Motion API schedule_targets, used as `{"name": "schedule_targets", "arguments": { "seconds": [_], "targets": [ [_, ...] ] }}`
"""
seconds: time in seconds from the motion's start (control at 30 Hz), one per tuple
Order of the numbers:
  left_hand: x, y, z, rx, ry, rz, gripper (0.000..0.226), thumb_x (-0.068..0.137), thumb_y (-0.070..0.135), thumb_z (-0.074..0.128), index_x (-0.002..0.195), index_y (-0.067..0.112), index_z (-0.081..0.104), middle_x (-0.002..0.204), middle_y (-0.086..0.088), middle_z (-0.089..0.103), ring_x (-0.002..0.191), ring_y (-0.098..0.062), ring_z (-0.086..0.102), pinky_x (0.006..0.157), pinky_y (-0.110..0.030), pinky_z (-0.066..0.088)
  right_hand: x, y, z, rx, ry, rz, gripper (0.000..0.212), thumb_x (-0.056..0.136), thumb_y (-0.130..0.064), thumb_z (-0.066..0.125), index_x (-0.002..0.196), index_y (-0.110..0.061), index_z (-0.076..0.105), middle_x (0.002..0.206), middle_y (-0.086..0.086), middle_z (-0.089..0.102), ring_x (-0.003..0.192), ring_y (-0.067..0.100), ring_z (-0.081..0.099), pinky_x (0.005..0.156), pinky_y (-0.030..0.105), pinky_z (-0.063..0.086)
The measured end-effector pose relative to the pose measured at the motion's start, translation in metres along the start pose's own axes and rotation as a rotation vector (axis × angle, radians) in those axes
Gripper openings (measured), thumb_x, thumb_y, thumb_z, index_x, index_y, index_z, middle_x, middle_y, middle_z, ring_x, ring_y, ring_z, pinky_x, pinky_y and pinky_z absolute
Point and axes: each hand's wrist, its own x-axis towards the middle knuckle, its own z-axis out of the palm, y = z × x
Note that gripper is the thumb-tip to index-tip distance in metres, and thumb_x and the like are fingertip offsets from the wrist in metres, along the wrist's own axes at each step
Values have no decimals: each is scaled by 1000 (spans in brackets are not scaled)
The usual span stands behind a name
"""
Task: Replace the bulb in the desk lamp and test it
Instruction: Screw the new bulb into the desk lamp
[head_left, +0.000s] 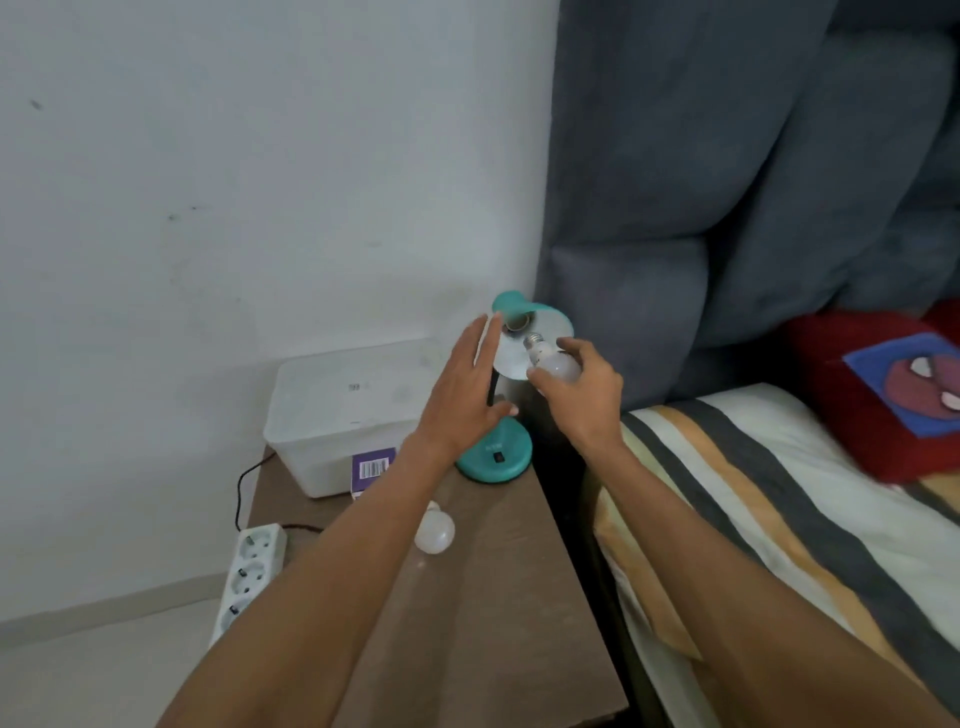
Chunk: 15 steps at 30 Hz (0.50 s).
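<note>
Already past removal, I judge: spare bulb (435, 533) lies loose on surface (493, 613), near me. Further out, my left hand (462, 387) spread flat, empty, beside lamp shade (524, 343). My right hand (582, 384), fingers (540, 375) closed round new bulb (555, 364); long axis tilted, screw cap up-left toward bare socket (516, 326), just short. Left: seat, twist, switch on.

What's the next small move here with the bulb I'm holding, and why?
Probably steady the teal lamp shade with the left hand, then guide the bulb in the right hand so its screw base meets the empty socket. The base already points at the socket but sits just short of it, and the left hand is open beside the shade.
</note>
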Motion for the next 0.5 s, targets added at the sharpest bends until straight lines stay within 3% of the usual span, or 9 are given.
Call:
{"name": "schedule_targets", "arguments": {
  "seconds": [0.1,0.2,0.33,0.43,0.5],
  "targets": [
    [15,-8,8,-53,-52,7,122,80,21,86,163,18,-4,172,-4,-1,159,-18,-1,123,-27,15,10,-2,3,-80,-17,-54,49,80,-35,75,125,-17,64,121,4,68,113,21,61,97,30,46],
    [22,-12,13,-79,-46,50,114,84,15,82,164,19,0,172,-3,1,159,-15,2,123,-20,14,18,0,8,-76,-35,-91,47,80,-38,76,123,-21,66,122,3,69,115,21,61,98,31,45],
    [26,-10,13,-103,-20,72,106,88,10,77,163,27,4,172,-1,7,155,-7,9,113,-3,15,24,2,14,-74,-43,-97,48,80,-40,77,124,-23,66,123,2,67,115,18,60,93,21,39],
    [26,-13,12,-95,5,81,103,87,2,73,163,29,9,171,-1,14,148,-10,30,114,-16,30,27,1,20,-94,-51,-103,53,79,-35,79,128,-21,64,125,3,66,116,19,60,95,22,40],
    [27,-17,12,-96,16,80,101,86,-2,72,163,28,14,169,-2,20,148,-15,33,119,-24,31,28,1,22,-105,-67,-116,56,76,-27,80,129,-19,63,127,4,66,116,20,60,95,21,40]
  ]
}}
